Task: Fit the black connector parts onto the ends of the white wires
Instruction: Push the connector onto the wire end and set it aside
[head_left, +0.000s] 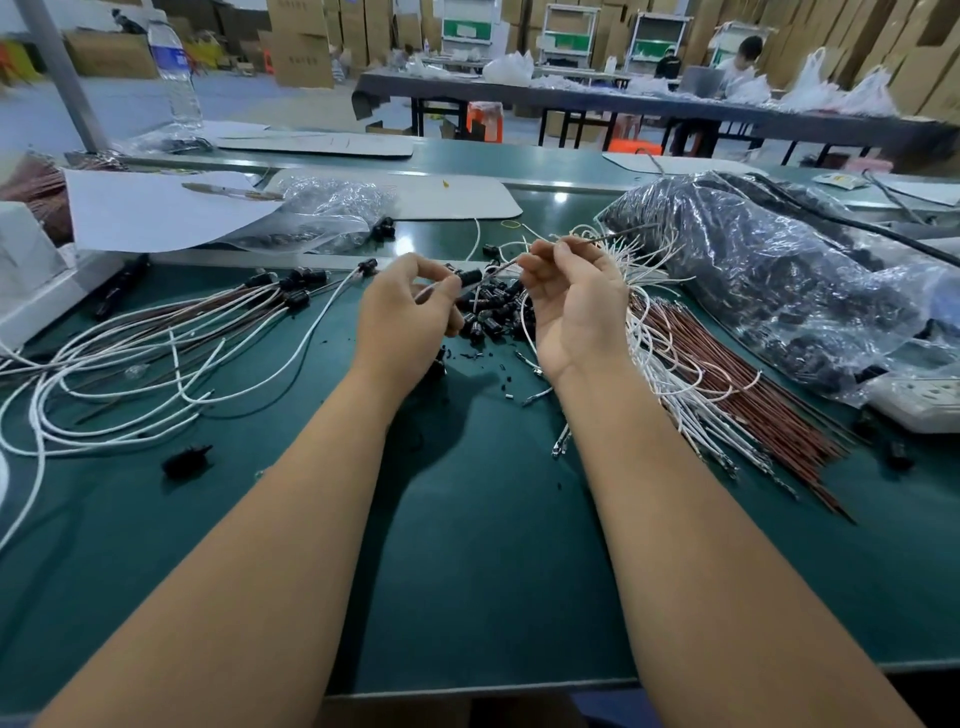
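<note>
My left hand (408, 312) pinches a black connector (470, 276) between thumb and fingers above the green table. My right hand (574, 301) pinches a thin wire (602, 239) whose end points toward that connector, and it also holds a bundle of white wires (644, 265) fanning out to the right. Between and below both hands lies a heap of loose black connectors (493, 312). To the left lie white and brown wires with black connectors fitted on their ends (296, 291).
A pile of white and brown wires (727, 395) lies on the right, beside a large clear bag of black parts (779, 270). Another plastic bag (322, 213) and paper sheets sit at the back left. A white power strip (919, 400) sits far right. One stray connector (186, 460) lies near left.
</note>
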